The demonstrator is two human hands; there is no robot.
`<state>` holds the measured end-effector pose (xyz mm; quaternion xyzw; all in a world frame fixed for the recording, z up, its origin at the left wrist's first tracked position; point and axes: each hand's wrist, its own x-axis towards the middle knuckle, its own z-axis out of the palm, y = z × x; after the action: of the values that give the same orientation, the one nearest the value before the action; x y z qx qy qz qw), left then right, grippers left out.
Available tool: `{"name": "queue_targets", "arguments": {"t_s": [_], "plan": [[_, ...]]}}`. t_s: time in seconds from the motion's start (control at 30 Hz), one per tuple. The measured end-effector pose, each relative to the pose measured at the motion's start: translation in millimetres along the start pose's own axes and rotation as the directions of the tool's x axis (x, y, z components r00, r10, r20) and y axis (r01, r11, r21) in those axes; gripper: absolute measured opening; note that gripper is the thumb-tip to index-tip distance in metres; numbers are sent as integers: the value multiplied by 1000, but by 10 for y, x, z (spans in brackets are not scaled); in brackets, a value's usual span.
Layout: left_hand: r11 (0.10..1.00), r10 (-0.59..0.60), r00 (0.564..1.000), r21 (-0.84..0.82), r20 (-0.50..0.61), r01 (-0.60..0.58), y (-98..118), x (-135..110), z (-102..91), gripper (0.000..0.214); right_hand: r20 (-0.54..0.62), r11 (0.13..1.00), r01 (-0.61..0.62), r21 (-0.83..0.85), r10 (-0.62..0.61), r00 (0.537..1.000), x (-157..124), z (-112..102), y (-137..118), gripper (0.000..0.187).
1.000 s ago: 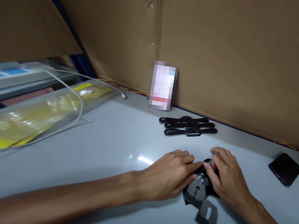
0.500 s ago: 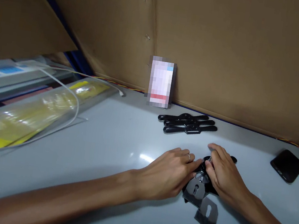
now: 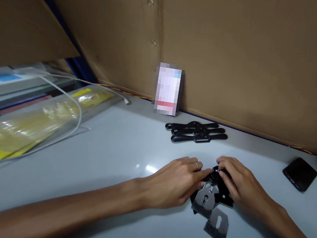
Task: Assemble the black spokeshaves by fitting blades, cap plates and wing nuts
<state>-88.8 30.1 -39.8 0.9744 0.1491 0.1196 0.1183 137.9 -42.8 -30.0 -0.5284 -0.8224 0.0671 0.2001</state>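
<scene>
My left hand [image 3: 174, 181] lies on the white table [image 3: 116, 160], fingers curled against the left side of a black tool body [image 3: 217, 182] with a round knob on top. My right hand [image 3: 240, 183] covers the tool's right side, its fingertips pinched on the knob. Two grey metal blades with keyhole slots [image 3: 212, 210] stick out from under the tool toward me; the nearer one lies flat on the table. Behind the hands lies a small stack of black two-handled tool bodies [image 3: 196, 132].
A black phone [image 3: 299, 174] lies at the right. A clear bag with yellow contents [image 3: 33, 120] and a white cable [image 3: 79, 107] sit at the left. Cardboard walls [image 3: 245, 56] close off the back, with a blurred card [image 3: 167, 90] leaning on them.
Both hands stay on the black tool; my right hand's fingers have shifted slightly on the knob. The view has moved a little.
</scene>
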Motion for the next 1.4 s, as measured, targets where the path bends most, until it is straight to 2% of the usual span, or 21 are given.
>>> {"name": "queue_targets", "arguments": {"t_s": [0.1,0.2,0.3,0.4,0.6,0.73,0.93,1.07,1.17,1.3,1.4], "plan": [[1000,2,1000,23,-17,-2,-26,-11,-2,29,-51,994,113,16,-112,992,-37,19,35,33],[999,6,1000,43,-21,-5,-65,-29,3,29,-128,983,183,9,-181,975,-72,26,90,36],[999,8,1000,47,-19,-8,-93,-38,9,31,-184,993,114,-23,-116,976,-88,25,109,32],[999,9,1000,46,-17,-8,-97,-37,2,33,-184,998,42,-52,-51,982,-85,35,78,30],[999,18,1000,33,-24,-17,-89,-44,-13,31,-124,986,161,-48,-166,978,-98,50,1,35],[999,29,999,36,-41,-28,-93,-49,-3,32,-190,994,93,-56,-103,976,-104,39,9,29],[999,23,999,36,-37,-22,-87,-39,-21,32,-179,993,16,-113,-36,983,-91,46,10,29],[999,27,999,41,-37,-25,-90,-43,-22,31,-147,995,86,-53,-93,985,-94,49,-14,38],[999,26,999,44,-34,-25,-93,-49,-12,32,-158,989,144,-39,-148,976,-86,39,-29,35],[998,28,999,50,-45,-26,-88,-48,-11,33,-216,991,85,-108,-107,971,-73,21,-30,31],[998,28,999,59,-40,-26,-84,-44,-18,34,-183,992,86,-89,-101,978,-79,19,-31,38]]}}
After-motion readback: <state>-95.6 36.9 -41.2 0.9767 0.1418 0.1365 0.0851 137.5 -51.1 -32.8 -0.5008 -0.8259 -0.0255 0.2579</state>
